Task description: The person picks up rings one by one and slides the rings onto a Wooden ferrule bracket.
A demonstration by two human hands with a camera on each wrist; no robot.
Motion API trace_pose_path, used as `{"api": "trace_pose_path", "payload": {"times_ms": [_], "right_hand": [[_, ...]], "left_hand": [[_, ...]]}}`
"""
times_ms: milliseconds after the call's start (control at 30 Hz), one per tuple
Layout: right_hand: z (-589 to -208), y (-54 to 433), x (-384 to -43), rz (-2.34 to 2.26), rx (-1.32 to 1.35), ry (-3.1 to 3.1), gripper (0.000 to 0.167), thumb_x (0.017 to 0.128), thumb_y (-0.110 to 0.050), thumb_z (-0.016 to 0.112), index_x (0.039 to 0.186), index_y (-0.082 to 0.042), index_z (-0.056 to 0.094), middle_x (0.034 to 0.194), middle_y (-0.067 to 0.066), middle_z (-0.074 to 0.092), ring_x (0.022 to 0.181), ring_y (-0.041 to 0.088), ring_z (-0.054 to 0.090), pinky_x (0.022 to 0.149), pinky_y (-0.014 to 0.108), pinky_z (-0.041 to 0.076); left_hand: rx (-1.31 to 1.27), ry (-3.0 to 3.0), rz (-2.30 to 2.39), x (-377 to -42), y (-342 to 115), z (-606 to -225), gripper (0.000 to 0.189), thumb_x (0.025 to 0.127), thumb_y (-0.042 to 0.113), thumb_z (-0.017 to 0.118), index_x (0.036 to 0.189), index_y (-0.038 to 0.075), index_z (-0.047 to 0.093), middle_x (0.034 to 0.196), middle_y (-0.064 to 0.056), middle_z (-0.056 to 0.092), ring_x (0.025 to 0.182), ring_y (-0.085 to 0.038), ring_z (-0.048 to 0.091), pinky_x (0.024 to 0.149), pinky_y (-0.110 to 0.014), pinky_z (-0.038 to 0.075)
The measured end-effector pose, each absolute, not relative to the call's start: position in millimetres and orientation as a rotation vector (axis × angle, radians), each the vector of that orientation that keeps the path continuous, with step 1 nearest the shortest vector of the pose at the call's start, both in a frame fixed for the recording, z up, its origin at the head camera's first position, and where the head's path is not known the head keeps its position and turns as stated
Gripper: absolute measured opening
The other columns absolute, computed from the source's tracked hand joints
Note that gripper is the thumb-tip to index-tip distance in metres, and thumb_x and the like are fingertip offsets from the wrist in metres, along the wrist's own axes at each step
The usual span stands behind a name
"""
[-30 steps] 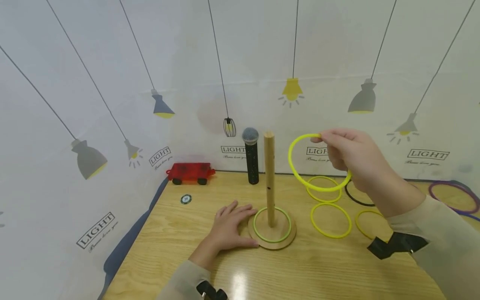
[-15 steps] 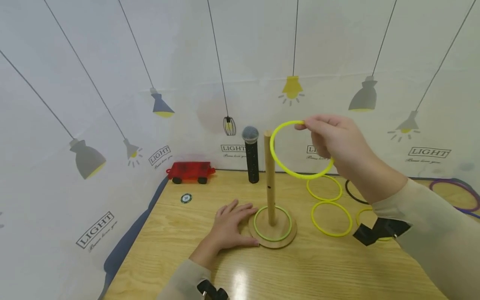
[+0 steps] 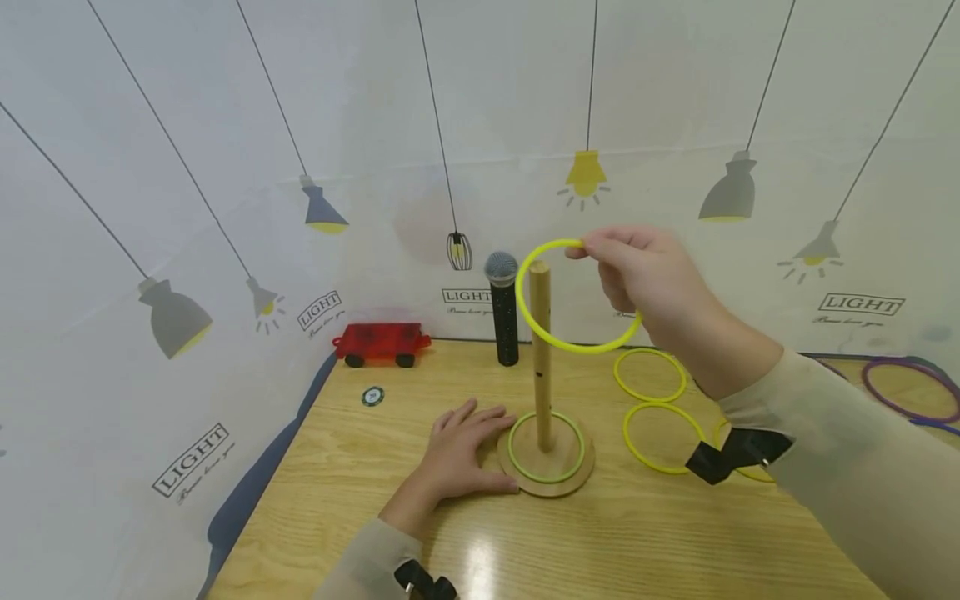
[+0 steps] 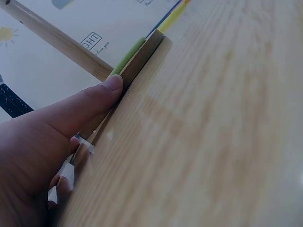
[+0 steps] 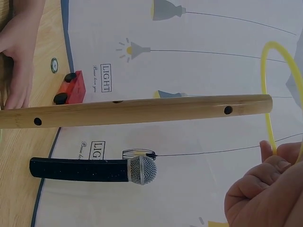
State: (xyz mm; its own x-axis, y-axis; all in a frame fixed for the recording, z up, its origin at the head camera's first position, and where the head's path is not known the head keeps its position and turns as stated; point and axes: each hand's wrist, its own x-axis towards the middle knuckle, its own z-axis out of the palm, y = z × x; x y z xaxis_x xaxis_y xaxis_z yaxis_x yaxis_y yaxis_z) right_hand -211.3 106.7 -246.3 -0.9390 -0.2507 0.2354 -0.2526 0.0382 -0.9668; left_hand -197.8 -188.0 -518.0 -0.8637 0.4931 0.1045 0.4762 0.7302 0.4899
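My right hand (image 3: 637,271) pinches a yellow ring (image 3: 577,349) by its upper edge, tilted, level with the top of a wooden post (image 3: 542,367). The ring overlaps the post's tip in the head view and in the right wrist view. The post rises from a round wooden base (image 3: 564,454), on which a green ring (image 3: 582,450) lies around it. My left hand (image 3: 457,458) lies spread on the table left of the base. Its thumb (image 4: 112,82) touches the base's edge in the left wrist view.
Two yellow rings (image 3: 625,442) lie right of the base, with another partly behind my right sleeve. A purple ring (image 3: 866,379) is at the far right. Behind the post stands a microphone (image 3: 506,325); a red toy wagon (image 3: 381,343) and a round chip (image 3: 372,396) are left.
My right hand has carried the yellow ring left and up, from right of the post to overlapping its top. My left hand stays beside the base.
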Motion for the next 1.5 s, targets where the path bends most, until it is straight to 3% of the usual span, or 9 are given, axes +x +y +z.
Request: {"api": "trace_pose_path", "payload": {"times_ms": [500,833,1267,1367,1500], "right_hand": [[-266.4,101.5,-222.0,2.125,0.519,-2.296,0.027,0.112,-0.021,0.056,0.095,-0.017,0.076,0.054,-0.004,0.035,0.047,0.015,0.028,0.05,0.031,0.025],[-288.7,95.2,-221.6,1.92,0.495,-2.48,0.033,0.113,-0.031,0.055,0.114,-0.004,0.075,0.054,-0.004,0.035,0.047,0.015,0.028,0.048,0.03,0.027],[-341.7,92.0,-223.4,1.939,0.334,-2.571,0.034,0.113,-0.031,0.056,0.116,-0.002,0.074,0.061,-0.002,0.04,0.055,0.015,0.034,0.059,0.032,0.034],[-353.3,91.4,-222.9,1.888,0.332,-2.599,0.036,0.113,-0.031,0.055,0.116,-0.001,0.075,0.073,0.002,0.051,0.067,0.02,0.044,0.069,0.035,0.039],[-372.1,89.8,-221.0,1.725,0.352,-2.696,0.037,0.114,-0.034,0.051,0.114,-0.007,0.077,0.11,0.009,0.069,0.098,0.027,0.057,0.089,0.045,0.046]], "left_hand": [[0.812,2.9,0.768,-197.3,-189.8,-518.7,0.096,0.074,0.073,0.085,0.157,0.034,0.056,0.166,0.008,0.044,0.161,-0.035,0.019,0.123,-0.064,0.013],[0.803,2.891,0.774,-195.0,-189.0,-513.0,0.096,0.075,0.072,0.086,0.157,0.032,0.057,0.166,0.005,0.045,0.161,-0.037,0.021,0.122,-0.066,0.013],[0.773,2.899,0.729,-198.7,-186.2,-516.1,0.097,0.073,0.072,0.087,0.158,0.037,0.055,0.167,0.011,0.043,0.162,-0.032,0.018,0.124,-0.062,0.012],[0.772,2.903,0.737,-199.0,-186.3,-516.6,0.097,0.073,0.072,0.088,0.157,0.037,0.056,0.166,0.011,0.044,0.161,-0.033,0.019,0.124,-0.062,0.012],[0.765,2.905,0.751,-199.7,-186.9,-519.2,0.096,0.072,0.074,0.087,0.156,0.037,0.057,0.165,0.012,0.044,0.161,-0.033,0.019,0.124,-0.063,0.012]]}}
